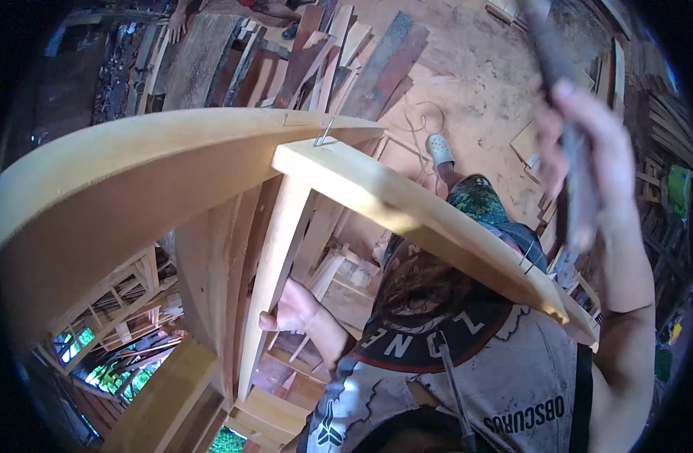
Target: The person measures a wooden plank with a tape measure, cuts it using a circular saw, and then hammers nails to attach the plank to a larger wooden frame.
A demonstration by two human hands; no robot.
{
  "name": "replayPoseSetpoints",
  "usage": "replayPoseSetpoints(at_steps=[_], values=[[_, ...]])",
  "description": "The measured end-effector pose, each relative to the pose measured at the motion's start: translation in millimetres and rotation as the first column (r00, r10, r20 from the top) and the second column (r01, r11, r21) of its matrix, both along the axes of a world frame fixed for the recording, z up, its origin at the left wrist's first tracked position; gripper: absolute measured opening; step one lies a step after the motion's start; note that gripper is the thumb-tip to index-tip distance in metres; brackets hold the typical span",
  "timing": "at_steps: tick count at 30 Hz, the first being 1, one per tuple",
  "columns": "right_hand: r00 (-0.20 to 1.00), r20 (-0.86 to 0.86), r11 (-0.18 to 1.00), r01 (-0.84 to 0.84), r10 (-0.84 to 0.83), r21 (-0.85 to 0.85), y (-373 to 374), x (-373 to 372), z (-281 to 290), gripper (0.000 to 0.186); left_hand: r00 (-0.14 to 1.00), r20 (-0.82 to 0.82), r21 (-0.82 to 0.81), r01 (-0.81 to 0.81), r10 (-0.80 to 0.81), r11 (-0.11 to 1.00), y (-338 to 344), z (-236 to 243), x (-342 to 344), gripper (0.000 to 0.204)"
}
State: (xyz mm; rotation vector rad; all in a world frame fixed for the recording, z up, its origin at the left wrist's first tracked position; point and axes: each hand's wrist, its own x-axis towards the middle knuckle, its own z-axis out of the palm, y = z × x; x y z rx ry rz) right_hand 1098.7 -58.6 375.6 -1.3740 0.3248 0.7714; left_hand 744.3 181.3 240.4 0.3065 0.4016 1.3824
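My left hand (292, 308) grips a pale wooden upright (274, 249), thumb on its near face. A pale wooden rail (407, 215) joins its top and runs down to the right across my body. Bent nails (325, 130) stick up from the rail's far corner, and more nails (527, 258) stand near its other end. Raised at the right, my right hand (588, 143) is closed round a long dark stick-like tool (577, 204). Motion blurs it, and its upper end runs out of the picture. Left of the upright sweeps a broad curved wooden board (120, 155).
Planks (384, 64) lie piled on the floor beyond the frame. Another person's hand (178, 26) rests by boards at top left. A cord (425, 121) loops near my light clog (439, 149). A thin metal rod (453, 385) shows before my shirt. Wooden frames stand at lower left.
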Motion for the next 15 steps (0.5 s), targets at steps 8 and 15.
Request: replayPoseSetpoints(at_steps=[8, 15], values=[[0.956, -0.023, 0.950, -0.294, 0.294, -0.102, -6, 6, -5, 0.029, 0.998, -0.019, -0.045, 0.067, -0.067, 0.997, -1, 3, 1, 0.065], [0.765, 0.111, 0.772, -0.621, 0.634, -0.133, -6, -12, -21, 0.035, 0.998, -0.037, 0.022, 0.054, -0.053, 0.998, -2, 3, 4, 0.063]])
